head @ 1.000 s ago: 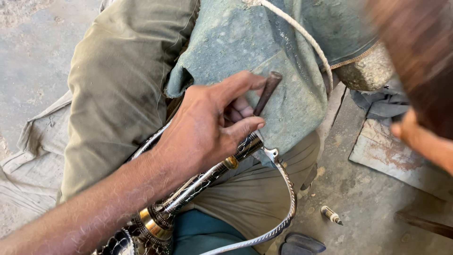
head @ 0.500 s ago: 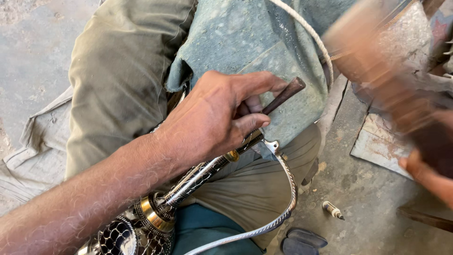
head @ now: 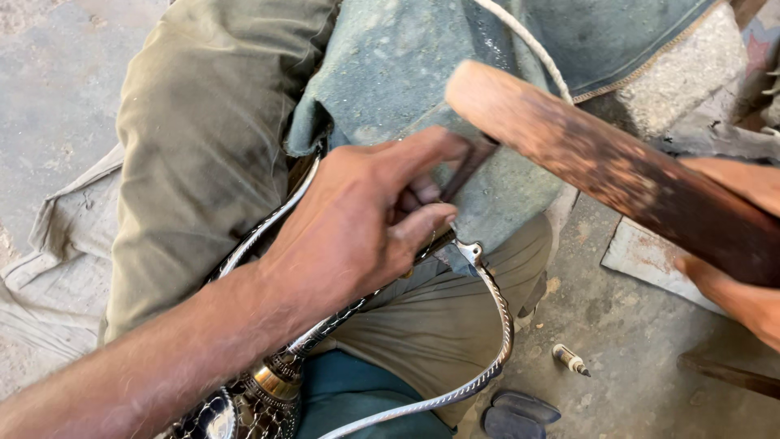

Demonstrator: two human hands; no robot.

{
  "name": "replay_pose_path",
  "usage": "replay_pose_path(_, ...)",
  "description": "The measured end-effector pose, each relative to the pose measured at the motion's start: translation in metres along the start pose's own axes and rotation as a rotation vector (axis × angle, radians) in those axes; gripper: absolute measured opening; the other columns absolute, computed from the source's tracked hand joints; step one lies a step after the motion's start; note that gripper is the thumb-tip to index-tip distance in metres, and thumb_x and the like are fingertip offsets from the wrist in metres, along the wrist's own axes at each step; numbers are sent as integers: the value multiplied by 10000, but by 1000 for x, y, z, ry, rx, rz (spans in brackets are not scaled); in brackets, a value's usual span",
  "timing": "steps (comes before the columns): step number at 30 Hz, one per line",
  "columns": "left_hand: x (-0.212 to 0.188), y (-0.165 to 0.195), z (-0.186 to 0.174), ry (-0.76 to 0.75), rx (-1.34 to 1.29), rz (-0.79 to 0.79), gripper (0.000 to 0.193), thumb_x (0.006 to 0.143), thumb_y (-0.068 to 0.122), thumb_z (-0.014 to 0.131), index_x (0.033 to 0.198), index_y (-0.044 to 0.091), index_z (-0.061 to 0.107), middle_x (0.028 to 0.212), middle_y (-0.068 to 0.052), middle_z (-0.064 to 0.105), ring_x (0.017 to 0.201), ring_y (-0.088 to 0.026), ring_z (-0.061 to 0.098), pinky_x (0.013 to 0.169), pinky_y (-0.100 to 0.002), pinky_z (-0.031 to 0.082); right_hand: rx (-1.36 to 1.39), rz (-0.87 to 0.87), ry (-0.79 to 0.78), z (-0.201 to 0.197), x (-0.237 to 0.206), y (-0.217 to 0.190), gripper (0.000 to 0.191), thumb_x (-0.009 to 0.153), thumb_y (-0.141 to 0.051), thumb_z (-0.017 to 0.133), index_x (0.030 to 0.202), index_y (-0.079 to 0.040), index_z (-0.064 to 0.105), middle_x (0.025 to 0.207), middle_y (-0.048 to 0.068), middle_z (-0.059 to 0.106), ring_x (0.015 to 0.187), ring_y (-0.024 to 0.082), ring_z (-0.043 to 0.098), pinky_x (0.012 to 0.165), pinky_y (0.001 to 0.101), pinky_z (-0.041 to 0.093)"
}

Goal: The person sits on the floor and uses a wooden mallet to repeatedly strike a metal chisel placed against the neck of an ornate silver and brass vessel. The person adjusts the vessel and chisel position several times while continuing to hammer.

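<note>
punch (head: 465,172) in left hand (head: 357,228), under mallet (head: 617,171)

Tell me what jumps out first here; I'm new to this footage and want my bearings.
The left hand sits mid-frame over the lap, pinching a thin dark metal rod upright against the grey-green cloth. From the right, the right hand holds a wooden block, worn and dark-stained, its end meeting the rod's top. Below, a silver ornate handle with a curved guard lies across the lap.
</note>
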State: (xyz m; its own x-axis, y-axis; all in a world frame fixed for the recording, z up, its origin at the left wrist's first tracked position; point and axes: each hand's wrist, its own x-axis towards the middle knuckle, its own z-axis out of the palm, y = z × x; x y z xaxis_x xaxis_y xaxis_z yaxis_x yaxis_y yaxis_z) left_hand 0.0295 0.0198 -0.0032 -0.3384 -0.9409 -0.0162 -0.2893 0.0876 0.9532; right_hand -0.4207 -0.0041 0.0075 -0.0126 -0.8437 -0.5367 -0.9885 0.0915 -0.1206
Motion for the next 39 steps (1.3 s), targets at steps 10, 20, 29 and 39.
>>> replay_pose_path(10, -19, -10, 12, 189, -78, 9, 410, 924, 97, 812, 1248, 35, 569, 862, -33, 636, 720, -62, 652, 612, -195, 582, -46, 6, 5, -15, 25, -14, 357, 930, -106, 769, 1199, 18, 569, 861, 161, 648, 718, 269, 686, 685, 402, 617)
replay_pose_path(20, -27, -16, 14, 192, -100, 105, 413, 942, 98, 796, 1293, 31, 589, 923, -32, 651, 782, -64, 691, 665, -195, 613, -46, 37, -2, -13, 17, -2, 381, 937, -74, 767, 1234, 19, 548, 847, 158, 644, 696, 260, 683, 685, 415, 616)
replay_pose_path(29, -27, -13, 15, 213, -55, 158, 412, 925, 106, 822, 1273, 40, 612, 967, -53, 674, 813, -99, 710, 702, -229, 625, 46, 89, 45, 1, -19, 28, 406, 942, -46, 765, 1265, 20, 529, 835, 155, 641, 675, 252, 680, 684, 426, 616)
replay_pose_path(39, 3, 5, 2, -56, 12, 355, 414, 938, 105, 732, 1315, 37, 576, 1087, -139, 730, 930, -246, 757, 772, -364, 635, 1190, -221, 228, 27, -107, -54, 436, 949, -14, 763, 1300, 21, 508, 821, 152, 638, 653, 243, 677, 683, 438, 615)
